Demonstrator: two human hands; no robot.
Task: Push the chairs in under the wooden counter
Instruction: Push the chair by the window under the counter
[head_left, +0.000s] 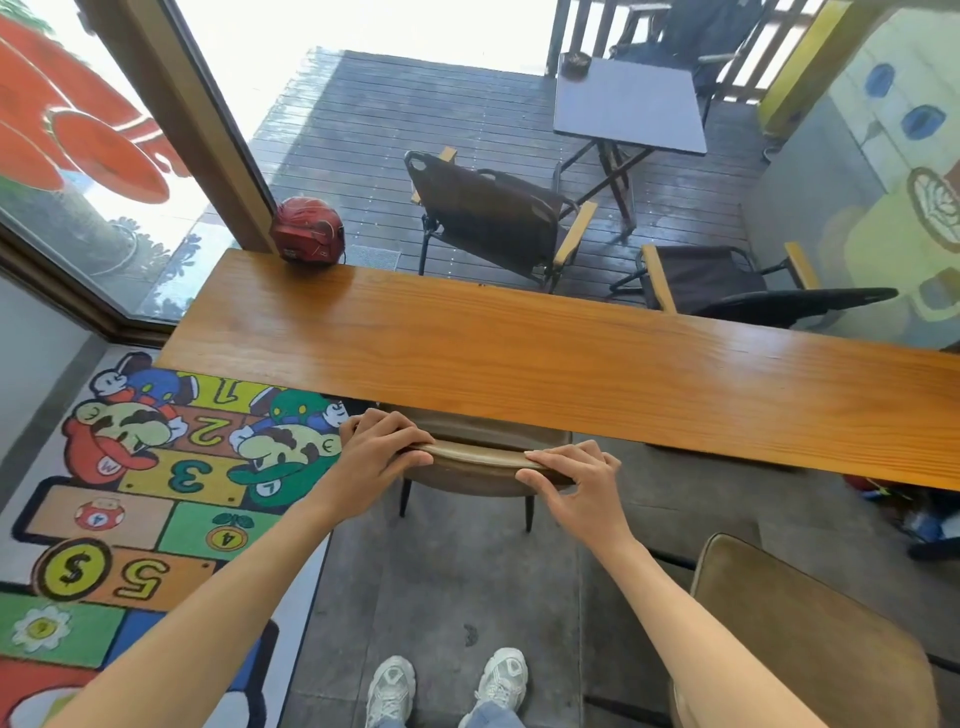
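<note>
Readable markings are confined to the play mat (130, 499) on the floor at the left, where the numerals 1, 2, 3, 4 and 5, a dollar sign on a yellow coin, and the cap letters M and L on cartoon figures are shown. Both forearms are extended forward and down from the bottom of the view. The left hand (382, 449) and the right hand (571, 478) are closed over the top rail of the chair (478, 465), fingers curled across its upper edge and thumbs on the near side, the two hands well apart along the rail. The chair is seen with its seat under the near edge of the wooden surface (519, 358), its backrest just in front of that edge and its dark legs on the grey floor. A second chair (810, 639) is seen at the lower right, apart from the surface. A red helmet (307, 231) rests at the far left corner of the surface. White shoes (447, 686) are visible below.
</note>
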